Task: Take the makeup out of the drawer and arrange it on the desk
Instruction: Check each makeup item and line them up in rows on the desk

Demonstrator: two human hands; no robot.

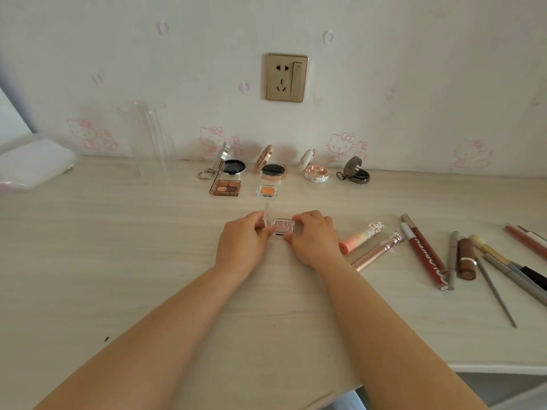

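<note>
Pencils [529, 241] run off the right edge; perhaps liners.

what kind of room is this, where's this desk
Probably a bedroom or a child's room at home: pale wallpaper with pink cartoon cat prints, a gold wall socket above a light wood-grain desk, and open round makeup compacts lined along the wall.

We see our own two bare forearms, uncovered all the way to the frame edge, with no sleeves in view. Our left hand [241, 242] and right hand [315, 239] wear no rings, watch or bracelet, and our visible fingernails are short and unpainted.
</note>
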